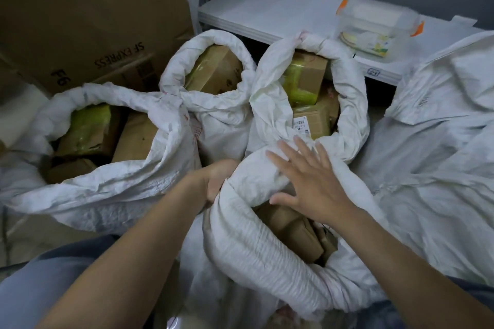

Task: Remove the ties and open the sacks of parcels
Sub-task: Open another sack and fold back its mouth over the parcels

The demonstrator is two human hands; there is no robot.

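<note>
- The nearest sack (240, 243) is stood on the floor (40, 232) at its near side, pressed against the open sack behind (267, 104). Its mouth is already rolled down and brown parcels (291, 230) are exposed.
- Its rolled rim is gripped on one side by the left hand (217, 181), with the fingers tucked under the fold. The right hand (310, 181) is laid flat on the far rim, fingers spread, with nothing grasped.
- If the left grip is slackened, the roll is likely to be sprung loose and the mouth flopped shut again.
- If the far rim is pressed too hard, the sack may be tipped and parcels spilled among the neighbouring sacks.
- The bulky sack at the right (433, 168) appears unopened. Its tie cannot be seen, so it could easily be overlooked.
</note>
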